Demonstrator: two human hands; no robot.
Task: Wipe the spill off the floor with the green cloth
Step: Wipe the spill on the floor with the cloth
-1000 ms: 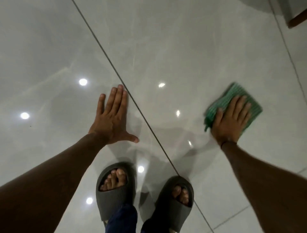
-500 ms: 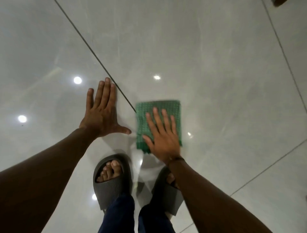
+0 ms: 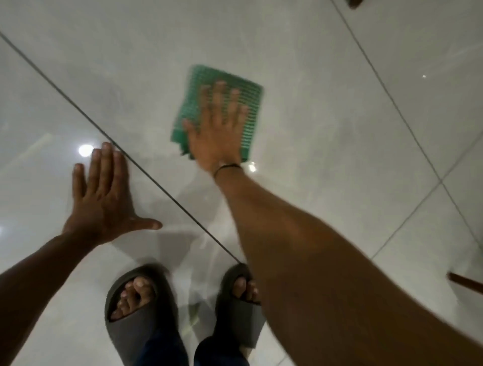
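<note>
The green cloth [image 3: 203, 91] lies flat on the glossy white tile floor [image 3: 313, 78], folded into a rough square. My right hand [image 3: 217, 130] presses on it with flat, spread fingers; the hand is blurred by motion. My left hand [image 3: 104, 198] rests flat on the floor to the left of a dark grout line [image 3: 65, 102], fingers apart and holding nothing. A faint wet sheen [image 3: 193, 198] shows on the tile between my hands and my feet. No distinct puddle is visible.
My two feet in dark grey slippers [image 3: 138, 308] stand at the bottom centre. A brown wooden piece [image 3: 467, 283] pokes in at the right edge, another dark object [image 3: 354, 3] at the top right. Ceiling lights reflect off the tiles [image 3: 85, 150].
My right hand has swept the cloth from the right toward the left hand, then pushed it forward, away from my feet. My left hand has stayed planted on the floor.
</note>
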